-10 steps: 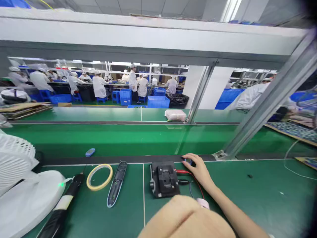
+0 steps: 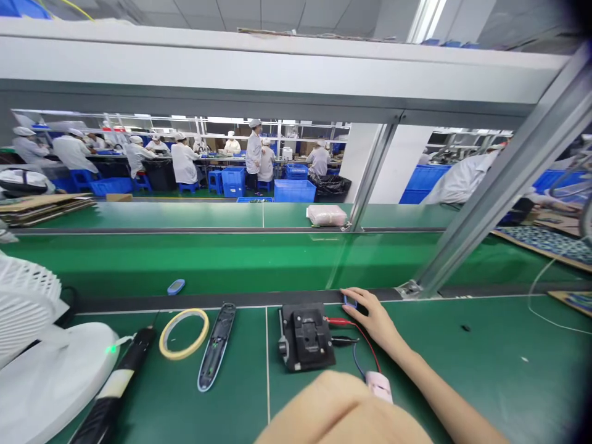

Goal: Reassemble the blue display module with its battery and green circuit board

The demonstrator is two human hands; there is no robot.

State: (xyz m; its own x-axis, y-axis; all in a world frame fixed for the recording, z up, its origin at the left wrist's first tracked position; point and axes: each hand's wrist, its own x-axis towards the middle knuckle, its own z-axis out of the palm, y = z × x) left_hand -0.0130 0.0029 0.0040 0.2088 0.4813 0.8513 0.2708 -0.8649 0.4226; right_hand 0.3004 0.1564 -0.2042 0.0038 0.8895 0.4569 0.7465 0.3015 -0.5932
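Note:
At the belt's near edge, my right hand (image 2: 372, 317) has its thumb and fingers closed around a small blue-rimmed piece (image 2: 350, 301), partly hidden by the fingers. A large bare-skin shape (image 2: 342, 413), seemingly my bent left arm or wrist, fills the bottom centre; its fingers are hidden. Between them lies a black test fixture (image 2: 308, 336) with a red clip (image 2: 339, 321) and a black clip (image 2: 345, 340) at its right side. Their wires run down to a pink block (image 2: 379, 386), partly covered by the skin shape.
A long open casing (image 2: 216, 348), a tape roll (image 2: 184, 334), a black-wrapped tool (image 2: 115, 382) and a white fan (image 2: 60, 370) are on the left. A blue oval piece (image 2: 176, 287) rides the green belt (image 2: 231, 259). A metal post (image 2: 499, 179) slants at right. Co-workers sit beyond.
The blue oval piece on the belt has drifted right. The skin shape has dropped slightly, baring more of the pink block. My right hand keeps its place at the belt edge.

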